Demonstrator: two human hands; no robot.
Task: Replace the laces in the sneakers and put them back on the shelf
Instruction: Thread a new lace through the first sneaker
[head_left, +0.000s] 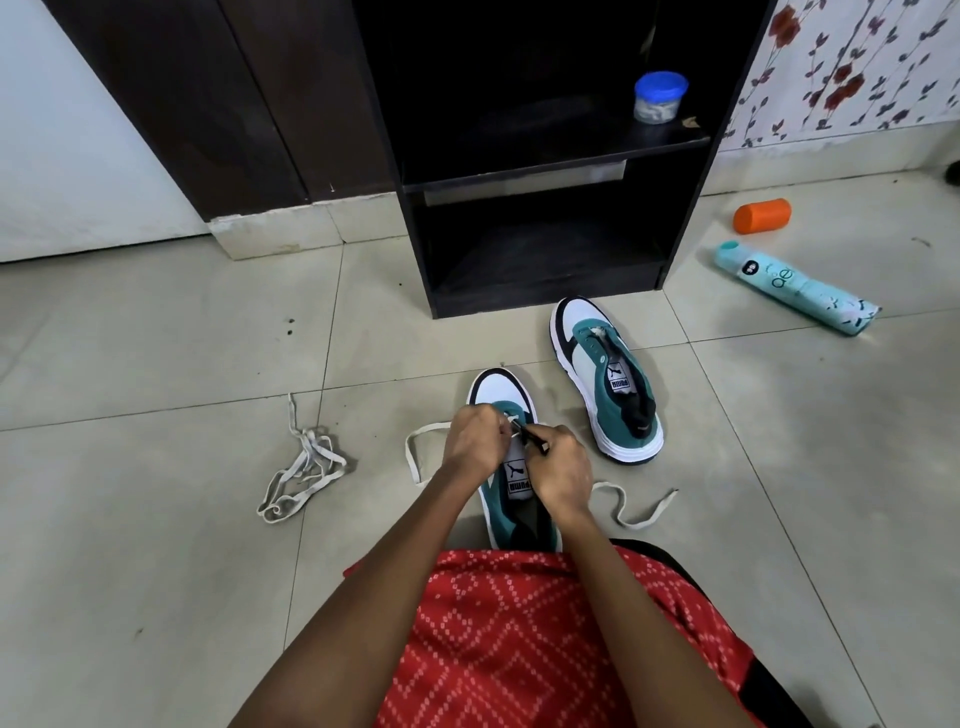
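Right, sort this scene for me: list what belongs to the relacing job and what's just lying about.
Job: near sneaker, left hand pinching its white lace, right hand gripping a small dark tool, second sneaker without lace, loose lace bundle, shelf unit.
Lying about: blue-lidded jar, orange container, teal spray can.

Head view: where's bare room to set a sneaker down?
Free: black shelf unit's upper board left of the blue-lidded jar; floor tiles between the unit and the tangled white lace pile. Crowded: left hand and right hand on the near teal-white sneaker, its white lace trailing both sides, second sneaker alongside.
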